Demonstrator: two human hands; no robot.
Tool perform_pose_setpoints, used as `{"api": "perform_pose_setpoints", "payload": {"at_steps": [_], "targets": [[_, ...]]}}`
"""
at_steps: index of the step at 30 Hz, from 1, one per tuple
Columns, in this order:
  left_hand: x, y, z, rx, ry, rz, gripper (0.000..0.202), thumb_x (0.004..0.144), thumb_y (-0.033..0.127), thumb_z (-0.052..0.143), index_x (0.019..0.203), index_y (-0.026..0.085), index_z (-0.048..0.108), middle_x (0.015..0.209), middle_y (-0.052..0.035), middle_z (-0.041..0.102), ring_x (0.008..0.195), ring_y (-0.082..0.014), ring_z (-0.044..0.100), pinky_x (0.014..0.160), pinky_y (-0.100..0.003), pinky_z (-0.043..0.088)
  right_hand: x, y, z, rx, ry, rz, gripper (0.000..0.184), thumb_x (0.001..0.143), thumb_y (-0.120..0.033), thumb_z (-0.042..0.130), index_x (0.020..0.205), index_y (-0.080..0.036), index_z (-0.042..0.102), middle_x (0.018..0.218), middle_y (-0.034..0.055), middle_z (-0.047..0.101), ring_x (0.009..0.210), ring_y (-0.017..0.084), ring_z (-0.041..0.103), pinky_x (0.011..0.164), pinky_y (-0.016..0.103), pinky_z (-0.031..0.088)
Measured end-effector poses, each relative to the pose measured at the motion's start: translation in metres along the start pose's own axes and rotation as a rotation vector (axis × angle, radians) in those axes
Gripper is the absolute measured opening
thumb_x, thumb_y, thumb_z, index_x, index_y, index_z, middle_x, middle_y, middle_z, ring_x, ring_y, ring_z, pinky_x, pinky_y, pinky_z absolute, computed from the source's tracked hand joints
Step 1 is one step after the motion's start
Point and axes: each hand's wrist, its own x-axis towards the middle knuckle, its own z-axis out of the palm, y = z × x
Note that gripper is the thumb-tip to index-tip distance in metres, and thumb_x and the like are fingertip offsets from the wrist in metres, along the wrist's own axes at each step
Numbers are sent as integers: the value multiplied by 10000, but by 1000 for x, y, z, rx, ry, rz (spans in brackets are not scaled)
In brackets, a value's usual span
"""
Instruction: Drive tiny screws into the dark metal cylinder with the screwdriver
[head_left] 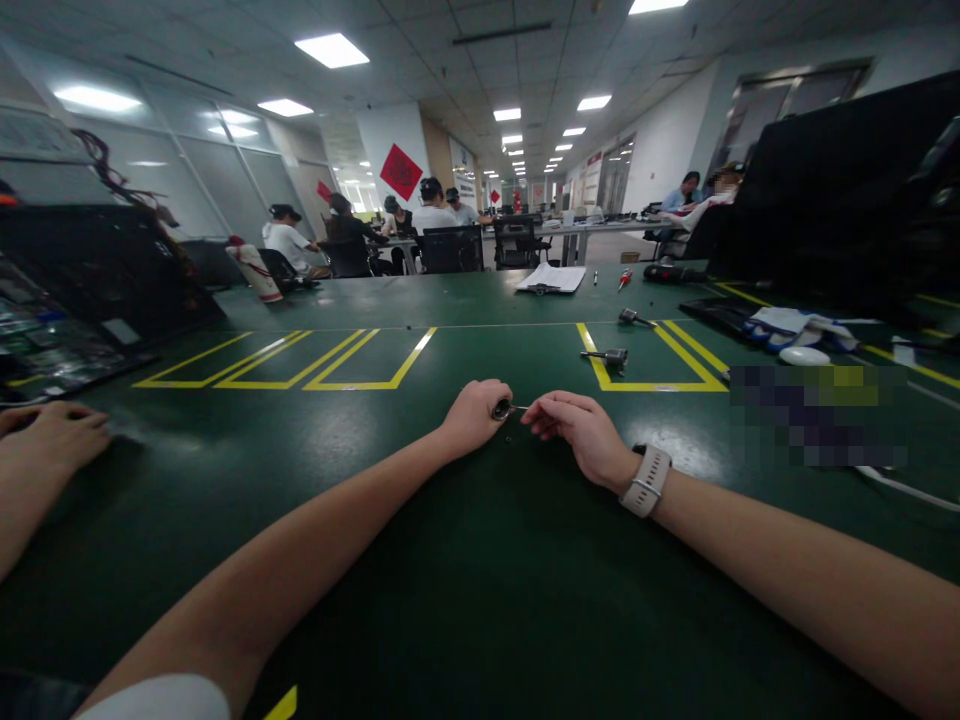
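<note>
My left hand (476,415) is closed around a small round metal cup (501,408), which resembles the hole saws on the table; most of it is hidden by the fingers. Close on its right, my right hand (574,425), with a watch on the wrist, pinches a thin metal rod (518,407) that reaches to the cup's open end. What kind of tool the rod is cannot be made out. Below the hands a tiny dark piece (509,440) lies on the green table (480,580). Beyond my right hand, a hole saw (615,358) rests across a yellow tape line, with a second hole saw (631,317) farther back.
Yellow tape outlines (352,386) mark the table. A clipboard with papers (551,279), a red-handled screwdriver (625,278) and a dark power tool (671,273) lie at the back. White-and-blue gloves (799,328) lie right. Another person's hand (52,440) rests at left.
</note>
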Motion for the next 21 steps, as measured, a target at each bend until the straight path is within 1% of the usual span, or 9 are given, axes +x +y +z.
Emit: {"api": "perform_pose_setpoints", "payload": {"at_steps": [3, 7, 13, 17, 21], "targets": [[0, 1, -1, -68, 19, 6, 104, 773, 209, 535, 683, 162, 514, 679, 6, 528, 651, -135, 499, 626, -263, 360, 3, -3, -3, 107, -2, 67, 197, 738, -279, 522, 660, -151, 649, 741, 54, 652, 650, 143, 529, 629, 303, 384], [0, 2, -3, -142, 32, 4, 121, 769, 218, 543, 669, 160, 506, 672, 9, 517, 634, -126, 491, 604, -251, 363, 5, -2, -4, 149, -15, 73, 195, 735, -273, 525, 656, -149, 653, 729, 54, 657, 641, 140, 527, 627, 301, 382], [1, 0, -1, -58, 12, -21, 60, 740, 161, 542, 684, 163, 518, 679, 3, 534, 651, -137, 498, 616, -262, 364, 4, 1, -4, 127, -6, 13, 198, 743, -263, 526, 645, -153, 658, 714, 50, 662, 634, 140, 534, 628, 297, 392], [1, -1, 1, -25, 5, -39, 79, 769, 212, 535, 705, 166, 530, 687, -5, 548, 654, -145, 500, 619, -272, 364, 4, 3, -4, 132, 6, -9, 201, 728, -250, 522, 611, -154, 655, 646, 46, 650, 608, 141, 538, 608, 289, 392], [2, 0, -1, -2, -15, -61, 94, 774, 233, 542, 706, 168, 533, 687, -8, 549, 649, -148, 498, 609, -273, 359, 4, 3, -4, 77, 54, -43, 205, 711, -251, 506, 569, -167, 627, 589, 32, 629, 567, 137, 524, 571, 282, 383]]}}
